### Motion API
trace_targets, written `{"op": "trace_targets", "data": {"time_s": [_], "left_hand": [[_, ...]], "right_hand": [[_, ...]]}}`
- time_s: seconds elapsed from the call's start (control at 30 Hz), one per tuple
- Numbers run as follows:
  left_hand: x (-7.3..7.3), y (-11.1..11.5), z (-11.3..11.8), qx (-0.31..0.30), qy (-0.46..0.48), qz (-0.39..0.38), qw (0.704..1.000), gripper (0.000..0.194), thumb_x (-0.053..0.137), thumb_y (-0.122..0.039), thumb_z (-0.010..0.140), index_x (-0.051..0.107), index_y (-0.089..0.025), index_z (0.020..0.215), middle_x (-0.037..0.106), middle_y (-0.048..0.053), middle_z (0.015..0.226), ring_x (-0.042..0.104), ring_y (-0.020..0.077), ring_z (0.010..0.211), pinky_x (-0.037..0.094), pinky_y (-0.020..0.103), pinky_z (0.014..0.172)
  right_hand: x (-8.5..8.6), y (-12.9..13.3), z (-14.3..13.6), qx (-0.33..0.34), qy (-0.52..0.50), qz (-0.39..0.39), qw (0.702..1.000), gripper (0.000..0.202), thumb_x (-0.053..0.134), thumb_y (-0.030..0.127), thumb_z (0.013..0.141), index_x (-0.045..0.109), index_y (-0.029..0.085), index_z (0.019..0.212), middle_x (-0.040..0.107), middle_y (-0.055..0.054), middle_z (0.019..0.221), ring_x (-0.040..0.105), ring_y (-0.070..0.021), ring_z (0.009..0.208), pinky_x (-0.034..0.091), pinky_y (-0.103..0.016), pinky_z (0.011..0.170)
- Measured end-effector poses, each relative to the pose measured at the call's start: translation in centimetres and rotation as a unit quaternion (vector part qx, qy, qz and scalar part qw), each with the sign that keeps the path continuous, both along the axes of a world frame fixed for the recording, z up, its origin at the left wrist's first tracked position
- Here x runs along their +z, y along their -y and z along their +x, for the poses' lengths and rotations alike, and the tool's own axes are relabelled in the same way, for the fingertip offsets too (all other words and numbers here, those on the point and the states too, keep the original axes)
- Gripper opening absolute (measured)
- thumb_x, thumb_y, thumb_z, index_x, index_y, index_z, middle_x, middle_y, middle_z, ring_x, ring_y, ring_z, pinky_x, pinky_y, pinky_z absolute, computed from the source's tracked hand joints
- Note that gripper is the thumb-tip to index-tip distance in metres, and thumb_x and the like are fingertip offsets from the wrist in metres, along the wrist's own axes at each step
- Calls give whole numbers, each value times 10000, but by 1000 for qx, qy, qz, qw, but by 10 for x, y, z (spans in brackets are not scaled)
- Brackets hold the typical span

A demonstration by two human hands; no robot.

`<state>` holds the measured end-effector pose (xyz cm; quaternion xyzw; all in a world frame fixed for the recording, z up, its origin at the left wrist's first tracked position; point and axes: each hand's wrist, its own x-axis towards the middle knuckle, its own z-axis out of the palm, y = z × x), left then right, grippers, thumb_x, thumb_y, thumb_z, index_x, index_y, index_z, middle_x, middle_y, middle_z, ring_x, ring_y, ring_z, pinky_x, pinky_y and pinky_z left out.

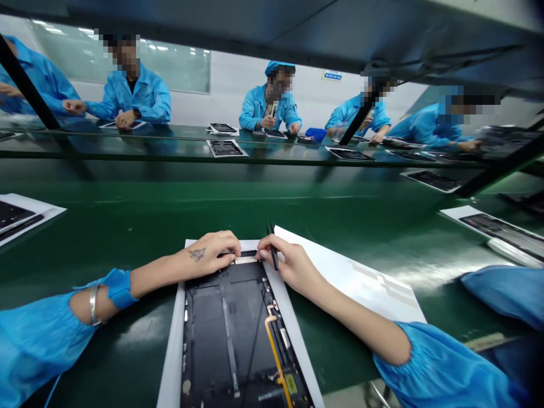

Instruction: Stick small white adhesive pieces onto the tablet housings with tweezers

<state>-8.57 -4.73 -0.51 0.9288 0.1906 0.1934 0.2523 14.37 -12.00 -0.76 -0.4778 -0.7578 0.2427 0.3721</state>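
Observation:
An opened tablet housing (229, 334), black inside with an orange ribbon cable (272, 334), lies on a white sheet (170, 345) in front of me. At its far edge, my left hand (216, 252) is closed, thumb and fingers pinched together; what lies between them is hidden. My right hand (289, 262) is at the far right corner, closed around black tweezers (272, 241) whose prongs point up and away. Its thumb and forefinger are also at the housing's edge. Between both hands a short whitish strip (246, 260) runs along that edge.
A white sheet (365, 283) lies right of the housing on the green table (127, 209). More device parts on sheets (29, 218) are at left and on the right (505, 232). Several co-workers in blue sit across; a shelf (255, 28) hangs overhead. A blue sleeve (505, 292) is close at right.

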Motion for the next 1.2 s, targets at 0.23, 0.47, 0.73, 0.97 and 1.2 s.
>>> {"op": "trace_targets", "data": {"time_s": [0.23, 0.47, 0.73, 0.97, 1.2], "left_hand": [[31, 16, 31, 5, -230, 194, 954, 94, 501, -109, 916, 575, -164, 899, 569, 70, 1082, 509, 219, 939, 396, 302, 675], [45, 26, 81, 4, -332, 306, 892, 125, 533, -59, 849, 591, -151, 911, 554, 123, 1099, 460, 292, 1094, 417, 355, 716], [41, 19, 46, 15, -311, 264, 913, 93, 516, -119, 887, 598, -139, 925, 547, 117, 1166, 456, 289, 1101, 435, 382, 763], [36, 6, 3, 46, -206, 168, 963, 108, 455, -142, 927, 533, -179, 862, 589, 82, 1146, 490, 251, 1077, 458, 357, 803], [5, -1, -19, 63, -24, 125, 990, 119, 420, -141, 967, 523, -200, 957, 607, 38, 1070, 546, 176, 980, 446, 319, 842]], "right_hand": [[-8, -5, 0, -71, -123, -57, 988, 165, 517, 400, 920, 493, 237, 910, 645, -12, 778, 643, -171, 666, 549, -310, 643], [-14, -12, 5, -105, -215, -128, 962, 184, 534, 372, 852, 491, 239, 971, 645, -18, 816, 691, -197, 720, 619, -353, 636], [-11, -9, 3, -79, -227, -129, 962, 119, 479, 246, 864, 466, 236, 982, 671, -9, 831, 713, -167, 713, 615, -341, 694], [-5, -8, 1, -76, -224, -132, 963, 126, 468, 179, 847, 474, 224, 964, 678, -19, 823, 716, -165, 725, 604, -327, 691], [-9, -10, 4, -65, -239, -134, 960, 146, 486, 237, 826, 477, 223, 971, 675, -24, 840, 711, -164, 712, 595, -322, 674]]}}
